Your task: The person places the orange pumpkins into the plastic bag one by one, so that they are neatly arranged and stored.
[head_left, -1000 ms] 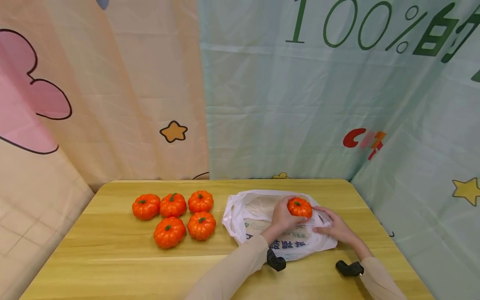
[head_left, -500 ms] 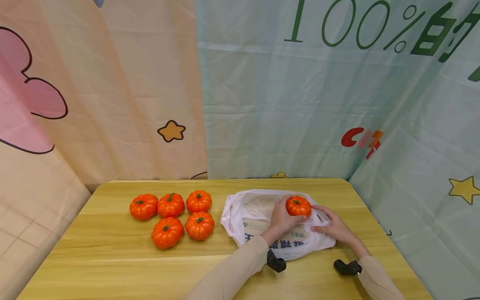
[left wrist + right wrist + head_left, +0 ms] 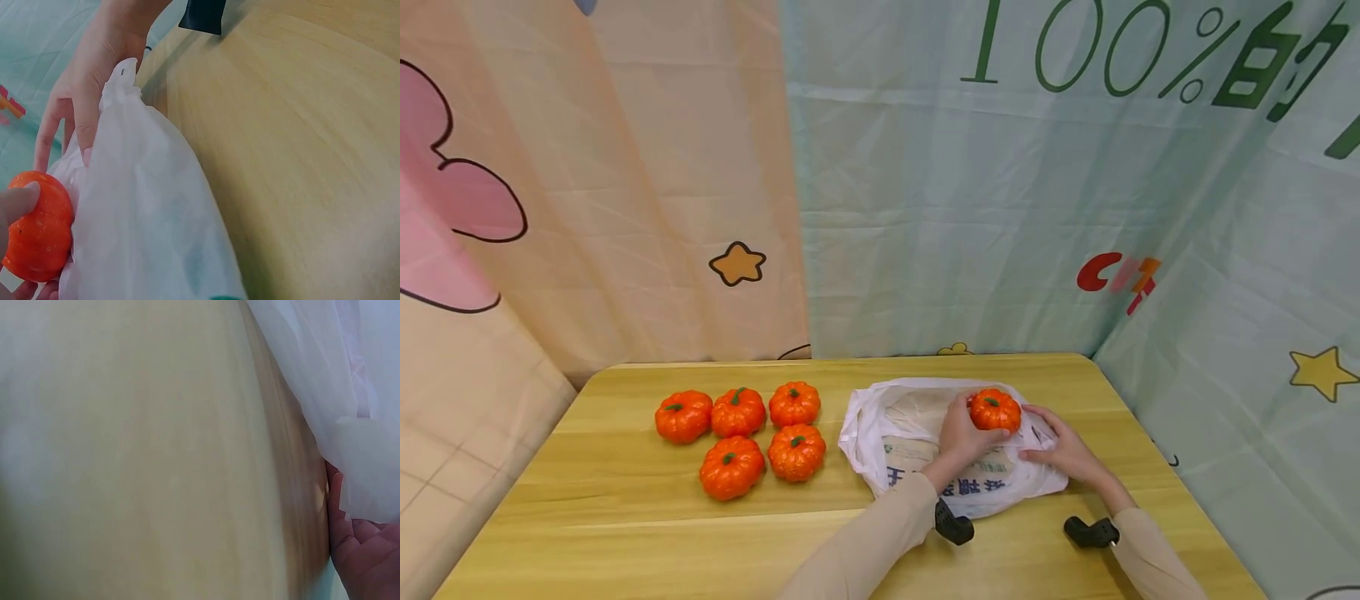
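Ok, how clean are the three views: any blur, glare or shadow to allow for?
Head: evenly lit and fairly sharp, small glints on the pumpkins; left wrist: soft shadow beside the bag, pale haze over the table at lower right; right wrist: blurriest, table washed out, lower left corner dark.

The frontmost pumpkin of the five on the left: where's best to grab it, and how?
I'd grip that pumpkin round its ribbed sides, probably from above and front left: it looks squat, stem up, with neighbouring pumpkins close behind and right.
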{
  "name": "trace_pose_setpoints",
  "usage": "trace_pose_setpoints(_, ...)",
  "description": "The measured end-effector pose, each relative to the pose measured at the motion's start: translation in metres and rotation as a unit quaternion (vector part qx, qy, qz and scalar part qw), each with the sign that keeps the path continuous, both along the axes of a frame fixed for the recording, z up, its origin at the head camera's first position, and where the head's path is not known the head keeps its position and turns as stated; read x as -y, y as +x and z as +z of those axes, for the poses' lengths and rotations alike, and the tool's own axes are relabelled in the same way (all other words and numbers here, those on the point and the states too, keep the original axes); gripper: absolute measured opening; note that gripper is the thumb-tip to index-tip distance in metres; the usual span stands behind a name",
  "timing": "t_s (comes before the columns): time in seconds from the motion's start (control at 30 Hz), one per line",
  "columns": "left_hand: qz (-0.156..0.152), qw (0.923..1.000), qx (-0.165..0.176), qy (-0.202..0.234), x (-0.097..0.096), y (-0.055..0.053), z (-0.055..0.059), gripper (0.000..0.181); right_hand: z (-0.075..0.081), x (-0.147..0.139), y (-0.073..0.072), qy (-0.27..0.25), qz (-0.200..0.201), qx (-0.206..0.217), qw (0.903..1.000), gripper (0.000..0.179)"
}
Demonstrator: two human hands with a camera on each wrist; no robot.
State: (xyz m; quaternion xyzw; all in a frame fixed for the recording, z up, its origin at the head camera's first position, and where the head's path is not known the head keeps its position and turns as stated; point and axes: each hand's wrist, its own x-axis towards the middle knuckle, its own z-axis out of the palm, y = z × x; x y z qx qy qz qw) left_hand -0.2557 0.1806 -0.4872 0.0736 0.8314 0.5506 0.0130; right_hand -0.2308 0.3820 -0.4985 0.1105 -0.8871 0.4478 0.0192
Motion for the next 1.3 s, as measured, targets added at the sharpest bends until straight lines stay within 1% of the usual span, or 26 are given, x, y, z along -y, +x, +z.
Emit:
trace_pose_setpoints(0.23,0.008,0.9997,0.0,-0.023,0.0,0.002,0.003,0.071,0.001,0.001,0.001,0.004,-0.003,0.003,1.0,0.074)
trace_pose_setpoints(0.4,0.003,0.9996,-0.002,-0.029,0.002,0.004,0.006,0.072,-0.001,0.001,0.001,0.005,-0.005,0.008,0.9999,0.074)
trace_pose_setpoints(0.63,-0.017,0.999,-0.006,-0.041,0.007,0.004,0.01,0.07,-0.005,-0.002,0.0,-0.005,-0.009,0.016,0.9998,0.075)
trace_pose_setpoints(0.83,-0.017,0.999,-0.007,-0.041,0.014,0.002,0.016,0.067,-0.004,-0.002,-0.001,0.003,-0.011,0.018,0.9998,0.075)
trace_pose_setpoints(1.0,-0.014,0.9986,-0.015,-0.049,0.022,0.002,0.022,0.066,-0.002,-0.001,0.0,0.01,-0.011,0.017,0.9997,0.075)
trace_pose_setpoints(1.1,-0.017,0.9986,-0.016,-0.048,0.03,0.005,0.028,0.065,-0.002,-0.001,0.0,0.009,-0.015,0.024,0.9996,0.076)
trace_pose_setpoints(1.23,-0.029,0.9989,-0.018,-0.033,0.042,0.009,0.035,0.063,-0.001,0.001,0.0,0.006,-0.016,0.032,0.9994,0.076)
trace_pose_setpoints(1.3,-0.035,0.9986,-0.025,-0.029,0.047,0.01,0.038,0.063,-0.001,0.001,0.0,0.008,-0.015,0.032,0.9994,0.077)
